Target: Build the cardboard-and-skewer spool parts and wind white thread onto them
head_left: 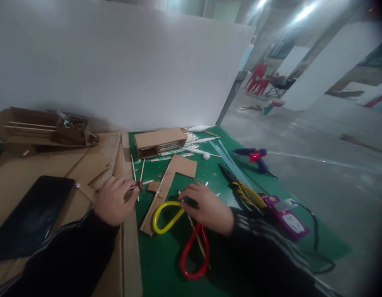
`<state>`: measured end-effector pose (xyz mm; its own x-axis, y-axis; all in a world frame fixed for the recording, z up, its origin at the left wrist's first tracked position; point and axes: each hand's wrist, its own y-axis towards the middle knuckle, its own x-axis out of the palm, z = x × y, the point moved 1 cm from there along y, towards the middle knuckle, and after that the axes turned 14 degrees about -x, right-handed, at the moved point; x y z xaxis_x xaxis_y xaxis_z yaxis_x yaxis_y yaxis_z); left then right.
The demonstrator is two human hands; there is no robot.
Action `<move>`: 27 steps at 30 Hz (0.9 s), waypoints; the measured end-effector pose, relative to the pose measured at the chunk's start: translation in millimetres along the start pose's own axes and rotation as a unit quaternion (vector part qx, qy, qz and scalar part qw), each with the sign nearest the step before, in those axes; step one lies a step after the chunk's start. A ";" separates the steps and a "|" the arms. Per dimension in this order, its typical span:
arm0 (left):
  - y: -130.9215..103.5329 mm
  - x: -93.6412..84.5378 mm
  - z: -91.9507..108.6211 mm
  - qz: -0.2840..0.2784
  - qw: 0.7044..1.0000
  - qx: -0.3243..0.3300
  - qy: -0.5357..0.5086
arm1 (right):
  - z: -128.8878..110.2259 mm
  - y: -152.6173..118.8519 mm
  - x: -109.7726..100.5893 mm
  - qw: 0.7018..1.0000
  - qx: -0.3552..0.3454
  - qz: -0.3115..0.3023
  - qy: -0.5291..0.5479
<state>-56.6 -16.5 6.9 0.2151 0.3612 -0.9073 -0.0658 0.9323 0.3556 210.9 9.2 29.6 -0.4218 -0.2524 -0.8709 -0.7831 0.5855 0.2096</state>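
A small brown cardboard piece (140, 185) is pinched between the thumb and fingers of my left hand (115, 200), a thin reddish strip showing beside it. My right hand (206, 206) is closed at the fingertips around a thin wooden stick (196, 235), which slants down toward me. Directly below that hand lie scissors with one yellow loop (156, 220) and one red loop (182, 264); their middle is hidden by the hand. Between my hands rests an L-shaped cardboard piece (169, 175), with a small cardboard scrap (153, 186) beside it.
A cardboard box (160, 142) stands behind, near cotton-tipped sticks (198, 152). Right are clear glue sticks (231, 161), a glue gun (254, 156), yellow-handled pliers (248, 196) and a purple power strip (286, 216). Left are a black tablet (36, 214) and a cardboard model (48, 128).
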 end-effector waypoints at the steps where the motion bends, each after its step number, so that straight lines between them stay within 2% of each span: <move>1: 1.1 3.5 -2.7 0.003 1.000 -0.007 0.013 | 0.8 0.2 2.4 1.000 0.003 -0.020 -0.010; 5: 1.4 9.5 -7.2 0.005 0.999 -0.030 0.041 | -0.3 -0.5 6.7 0.998 0.008 -0.064 -0.027; 12: 2.7 9.1 -7.8 -0.011 0.998 -0.036 0.058 | -3.6 -1.0 6.5 0.994 -0.005 -0.107 -0.022; 19: 7.8 8.1 -11.6 -0.016 0.998 -0.052 0.025 | -2.2 6.4 5.7 0.994 0.015 -0.111 -0.011; 27: 10.5 13.4 -16.1 -0.012 0.995 -0.100 -0.006 | 1.2 11.3 5.4 0.995 0.025 -0.097 0.007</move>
<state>-70.1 -1.7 -5.2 0.2310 0.3404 -0.9115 -0.2532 0.9256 0.2815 200.3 15.4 26.7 -0.2712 -0.3741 -0.8868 -0.8271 0.5618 0.0159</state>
